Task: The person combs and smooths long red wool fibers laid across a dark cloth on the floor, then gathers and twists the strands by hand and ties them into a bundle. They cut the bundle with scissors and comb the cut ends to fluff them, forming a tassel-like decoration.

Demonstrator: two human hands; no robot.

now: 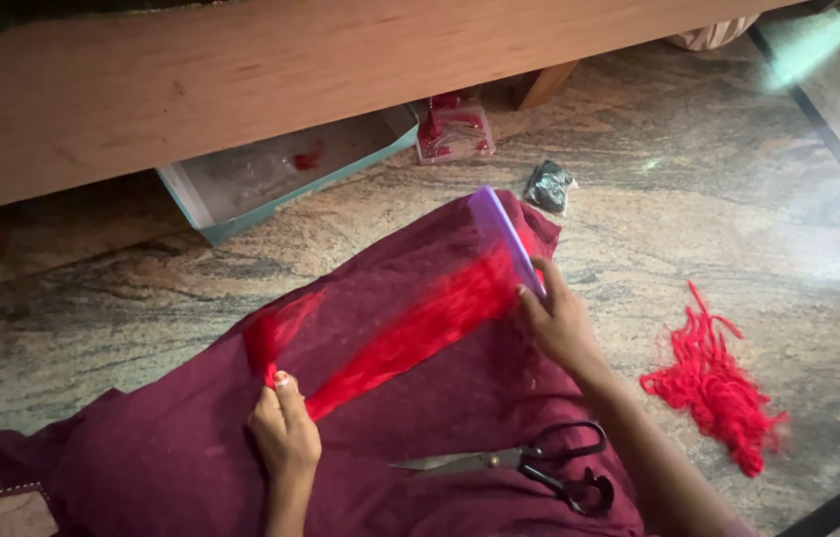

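A bundle of red threads (410, 333) is laid across a maroon cloth (440, 447) spread over the lap, stretched between the two hands. One end of the bundle is pinched by the left hand (284, 430), fingers closed around it at the lower left. A purple comb (505, 239) is gripped by the right hand (559, 320), fingers closed on its lower end; the comb is held tilted, its teeth set into the far end of the red threads, which appear blurred there. A pair of black-handled scissors (524, 463) is placed on the cloth, near the right forearm, blades pointing left. A loose heap of red yarn (713, 388) is found on the speckled stone floor (698, 199) to the right, well apart from the cloth. Beyond the cloth, a shallow pale box (281, 174), a small clear container with red contents (454, 129) and a small dark crumpled packet (549, 186) are noted beneath a wooden edge (241, 80).
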